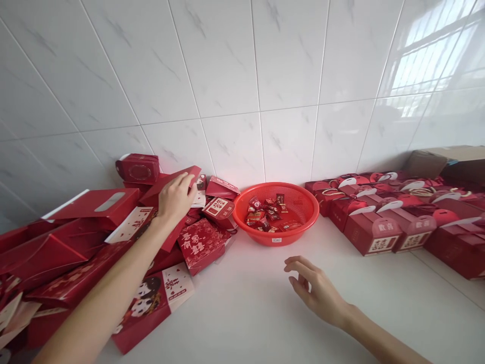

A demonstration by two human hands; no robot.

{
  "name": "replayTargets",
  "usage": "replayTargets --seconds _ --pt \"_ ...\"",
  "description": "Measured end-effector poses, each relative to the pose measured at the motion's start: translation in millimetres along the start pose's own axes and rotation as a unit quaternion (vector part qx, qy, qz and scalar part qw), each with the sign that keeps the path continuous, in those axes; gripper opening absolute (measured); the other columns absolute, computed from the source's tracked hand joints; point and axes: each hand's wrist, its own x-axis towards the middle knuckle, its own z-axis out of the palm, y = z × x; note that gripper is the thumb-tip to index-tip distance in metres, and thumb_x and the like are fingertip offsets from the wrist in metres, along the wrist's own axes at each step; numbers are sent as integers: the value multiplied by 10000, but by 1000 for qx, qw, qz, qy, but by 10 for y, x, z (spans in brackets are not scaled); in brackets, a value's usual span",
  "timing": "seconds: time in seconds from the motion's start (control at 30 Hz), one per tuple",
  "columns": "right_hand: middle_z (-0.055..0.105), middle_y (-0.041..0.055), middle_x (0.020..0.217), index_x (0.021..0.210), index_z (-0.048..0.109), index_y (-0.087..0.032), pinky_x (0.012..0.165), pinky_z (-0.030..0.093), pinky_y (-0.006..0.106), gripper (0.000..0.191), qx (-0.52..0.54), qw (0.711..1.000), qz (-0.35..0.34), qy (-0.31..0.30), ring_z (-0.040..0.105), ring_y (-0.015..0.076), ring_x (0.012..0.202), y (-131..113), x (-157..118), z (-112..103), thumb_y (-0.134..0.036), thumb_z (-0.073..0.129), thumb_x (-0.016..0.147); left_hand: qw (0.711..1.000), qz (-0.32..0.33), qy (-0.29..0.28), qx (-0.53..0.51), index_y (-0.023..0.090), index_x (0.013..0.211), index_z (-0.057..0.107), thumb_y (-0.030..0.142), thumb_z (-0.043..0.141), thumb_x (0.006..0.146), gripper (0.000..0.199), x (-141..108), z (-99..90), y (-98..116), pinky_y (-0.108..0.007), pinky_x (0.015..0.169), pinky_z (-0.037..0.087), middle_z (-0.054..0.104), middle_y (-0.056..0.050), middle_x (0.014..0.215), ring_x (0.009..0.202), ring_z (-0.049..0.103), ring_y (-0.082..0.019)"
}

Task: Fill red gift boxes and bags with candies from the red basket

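Now, the left hand (175, 198) grips a flat red gift box (153, 191) on the loose pile of boxes (68, 253) at frame left; the right hand (316, 290) is open, empty. A fast pull could make the pile slide.

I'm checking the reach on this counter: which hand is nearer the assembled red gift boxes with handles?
The right hand is nearer, hovering open in front of and left of the boxes. The left hand is farther, beyond the red plastic basket, on a flat red box.
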Motion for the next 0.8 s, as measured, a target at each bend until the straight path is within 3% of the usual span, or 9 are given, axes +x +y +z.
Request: replayTargets --seconds 0.17,0.27,0.37,0.43,0.53,0.6,0.67,0.73,0.8 --pt "647 115 1179 1017 603 -221 559 535 292 187 2 1000 2 -4 548 97 528 -5 4 10 -209 424 962 986 -82 129 -64 117 1117 705 303 404 948 392 83 -265 -11 -407 842 535 771 -155 1050 948 727 -305" --pt "645 113 1181 1009 601 -219 560 531 291 194 5 1000 3 -6 547 95 530 8 3 19 -199 415 958 962 -65 225 -141 112 1077 711 334 454 943 364 88 -435 59 -402 875 529 772 -117 1030 975 724 -286" --pt "642 113 1176 1011 596 -217 560 525 290 197 8 1000 3 -10 545 95 534 29 -4 35 -193 408 958 925 -71 265 -263 119 1039 719 388 517 938 351 62 -567 165 -377 833 538 765 -57 973 918 718 -237" --pt "638 115 1180 1020 595 -216 560 524 290 196 10 1000 5 -11 539 94 533 36 -8 44 -201 407 964 895 -96 246 -361 155 1015 733 430 588 904 330 18 -609 255 -376 817 542 759 -13 942 899 709 -216" --pt "644 115 1162 1049 588 -215 555 522 292 192 18 1000 13 -6 539 102 539 21 -6 40 -237 411 980 847 -128 171 -486 239 984 754 471 681 837 284 -123 -597 441 -378 872 549 767 34 951 957 702 -215" --pt "673 87 1017 1105 574 -215 564 528 296 195 24 999 29 3 555 122 551 -4 3 22 -282 430 992 827 -147 115 -531 231 973 763 462 710 808 288 -271 -554 606 -369 868 572 776 2 961 965 707 -227" --pt "667 42 857 1175 544 -214 586 540 301 232 37 998 48 15 573 141 564 -30 14 -2 -337 450 1003 825 -150 49 -543 206 994 764 491 708 809 344 -439 -498 784 -348 827 588 778 -33 973 947 713 -237" --pt "681 53 937 1237 503 -218 601 553 302 288 60 996 55 29 588 136 577 -47 25 -27 -386 465 1006 827 -130 -5 -547 196 996 768 506 682 836 359 -599 -438 954 -323 806 583 778 -48 970 933 711 -236" --pt "647 107 1191 1297 455 -232 600 561 302 359 85 994 52 47 597 117 591 -54 33 -45 -424 491 996 824 -105 -49 -555 200 996 772 506 647 864 357 -730 -378 1094 -308 782 577 777 -53 961 911 706 -231"
